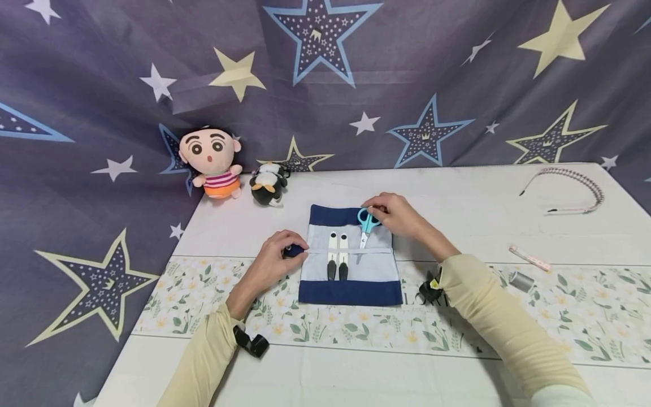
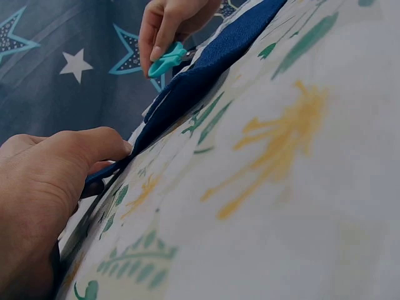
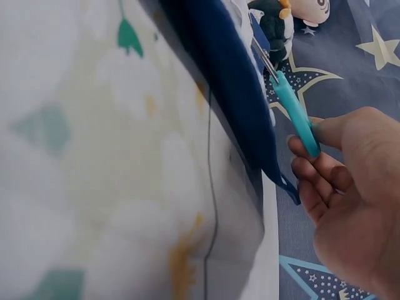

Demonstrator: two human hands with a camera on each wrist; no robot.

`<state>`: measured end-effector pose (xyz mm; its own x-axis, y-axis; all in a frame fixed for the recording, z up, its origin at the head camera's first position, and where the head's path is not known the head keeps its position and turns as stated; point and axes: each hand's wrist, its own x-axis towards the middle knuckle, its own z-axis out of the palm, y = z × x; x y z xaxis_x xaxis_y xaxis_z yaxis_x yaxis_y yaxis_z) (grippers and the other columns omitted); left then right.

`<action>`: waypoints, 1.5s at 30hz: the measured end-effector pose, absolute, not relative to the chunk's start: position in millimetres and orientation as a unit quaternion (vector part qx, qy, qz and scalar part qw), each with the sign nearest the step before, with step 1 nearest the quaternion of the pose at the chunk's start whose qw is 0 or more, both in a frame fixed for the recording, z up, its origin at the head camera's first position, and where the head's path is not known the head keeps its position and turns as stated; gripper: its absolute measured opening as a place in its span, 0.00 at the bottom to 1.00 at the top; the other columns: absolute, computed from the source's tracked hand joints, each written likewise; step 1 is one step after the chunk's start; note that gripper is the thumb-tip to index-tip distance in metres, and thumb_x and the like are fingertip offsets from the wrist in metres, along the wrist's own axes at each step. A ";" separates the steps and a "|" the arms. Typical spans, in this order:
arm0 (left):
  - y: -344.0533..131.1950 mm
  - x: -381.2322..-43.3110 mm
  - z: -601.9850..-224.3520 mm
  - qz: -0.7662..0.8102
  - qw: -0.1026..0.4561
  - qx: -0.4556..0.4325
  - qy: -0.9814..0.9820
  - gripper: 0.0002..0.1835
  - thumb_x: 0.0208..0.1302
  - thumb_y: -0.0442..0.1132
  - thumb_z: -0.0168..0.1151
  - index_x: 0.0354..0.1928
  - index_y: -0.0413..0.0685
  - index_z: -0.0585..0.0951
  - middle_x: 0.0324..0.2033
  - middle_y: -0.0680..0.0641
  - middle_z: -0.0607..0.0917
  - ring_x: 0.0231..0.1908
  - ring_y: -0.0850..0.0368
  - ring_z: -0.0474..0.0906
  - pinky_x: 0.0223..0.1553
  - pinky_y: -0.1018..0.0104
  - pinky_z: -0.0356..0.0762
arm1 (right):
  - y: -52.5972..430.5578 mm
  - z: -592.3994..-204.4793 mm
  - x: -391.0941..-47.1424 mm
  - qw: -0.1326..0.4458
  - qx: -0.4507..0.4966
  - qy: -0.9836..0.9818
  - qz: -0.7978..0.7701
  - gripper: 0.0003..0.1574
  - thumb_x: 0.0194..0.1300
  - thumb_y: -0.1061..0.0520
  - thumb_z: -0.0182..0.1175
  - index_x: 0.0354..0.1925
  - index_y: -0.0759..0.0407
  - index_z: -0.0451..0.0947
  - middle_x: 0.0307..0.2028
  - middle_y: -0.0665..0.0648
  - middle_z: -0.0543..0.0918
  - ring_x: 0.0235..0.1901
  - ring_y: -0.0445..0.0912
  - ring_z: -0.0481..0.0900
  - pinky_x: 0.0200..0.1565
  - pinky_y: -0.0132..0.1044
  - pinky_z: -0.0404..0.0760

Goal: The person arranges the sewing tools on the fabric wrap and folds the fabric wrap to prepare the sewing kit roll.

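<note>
A navy and pale-blue fabric tool roll (image 1: pixel 315 271) lies unfolded on the table, a thin white strap across its middle. Two white tools with black ends (image 1: pixel 338 257) sit side by side under the strap. My right hand (image 1: pixel 399 215) pinches the turquoise handle of a pair of scissors (image 1: pixel 367 223), whose blades point down to the strap at the roll's right part. In the right wrist view, thumb and fingers hold the handle loop. My left hand (image 1: pixel 274 257) pinches the roll's left edge beside the strap; a dark flap shows under its fingers.
A plush doll (image 1: pixel 216 164) and a plush penguin (image 1: pixel 268 183) stand at the back left. To the right lie a headband (image 1: pixel 595 195), a slim pink-and-white item (image 1: pixel 530 258) and a grey thread spool (image 1: pixel 521 281). A star-patterned curtain (image 1: pixel 325 124) hangs behind the table.
</note>
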<state>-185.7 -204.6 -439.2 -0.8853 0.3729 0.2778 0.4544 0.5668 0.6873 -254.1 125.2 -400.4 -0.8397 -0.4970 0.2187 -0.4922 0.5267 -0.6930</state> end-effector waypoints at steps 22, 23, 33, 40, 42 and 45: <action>-204.8 -186.0 -440.4 -0.405 0.050 -0.235 -0.882 0.05 0.67 0.39 0.71 0.44 0.51 0.89 0.49 0.51 0.84 0.51 0.51 0.77 0.48 0.52 0.79 | 111.4 -404.0 -246.2 0.042 -0.316 0.868 -0.381 0.16 0.78 0.65 0.56 0.58 0.68 0.82 0.42 0.58 0.84 0.33 0.46 0.74 0.38 0.43 0.74; -204.9 -186.0 -440.4 -0.404 0.050 -0.235 -0.882 0.05 0.67 0.39 0.71 0.44 0.51 0.89 0.49 0.51 0.84 0.51 0.51 0.77 0.48 0.52 0.79 | 111.1 -404.1 -245.8 0.043 -0.317 0.868 -0.380 0.16 0.78 0.65 0.55 0.58 0.68 0.83 0.43 0.58 0.84 0.33 0.46 0.74 0.38 0.43 0.74; -205.2 -187.0 -440.9 -0.406 0.044 -0.231 -0.883 0.05 0.67 0.39 0.71 0.43 0.51 0.88 0.48 0.52 0.84 0.50 0.52 0.77 0.48 0.53 0.79 | 108.8 -406.9 -241.3 0.051 -0.329 0.867 -0.370 0.15 0.79 0.65 0.55 0.57 0.67 0.84 0.42 0.56 0.84 0.28 0.45 0.71 0.34 0.40 0.72; -204.6 -186.6 -440.9 -0.406 0.044 -0.230 -0.883 0.05 0.67 0.39 0.71 0.43 0.51 0.88 0.48 0.52 0.84 0.51 0.52 0.77 0.48 0.53 0.79 | 108.7 -408.0 -239.3 0.051 -0.332 0.867 -0.369 0.15 0.78 0.64 0.56 0.56 0.66 0.84 0.44 0.57 0.85 0.29 0.45 0.72 0.36 0.42 0.73; -204.6 -186.4 -440.7 -0.406 0.044 -0.231 -0.883 0.05 0.67 0.38 0.71 0.43 0.51 0.88 0.48 0.51 0.84 0.51 0.51 0.77 0.48 0.53 0.79 | 108.7 -408.4 -238.8 0.052 -0.331 0.867 -0.368 0.15 0.78 0.64 0.56 0.56 0.66 0.84 0.44 0.57 0.85 0.30 0.45 0.72 0.37 0.42 0.73; -204.7 -186.1 -441.0 -0.406 0.045 -0.231 -0.883 0.05 0.67 0.39 0.70 0.44 0.51 0.88 0.49 0.51 0.84 0.51 0.51 0.77 0.48 0.52 0.79 | 109.0 -408.4 -238.0 0.052 -0.332 0.867 -0.369 0.15 0.78 0.64 0.56 0.56 0.66 0.84 0.44 0.57 0.85 0.31 0.45 0.73 0.38 0.42 0.74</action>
<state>-186.1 -204.7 -441.0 -0.8893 0.3713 0.2668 0.4443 0.5643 0.6958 -238.0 109.0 -408.4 -0.7739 -0.6142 0.1543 -0.5370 0.5073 -0.6740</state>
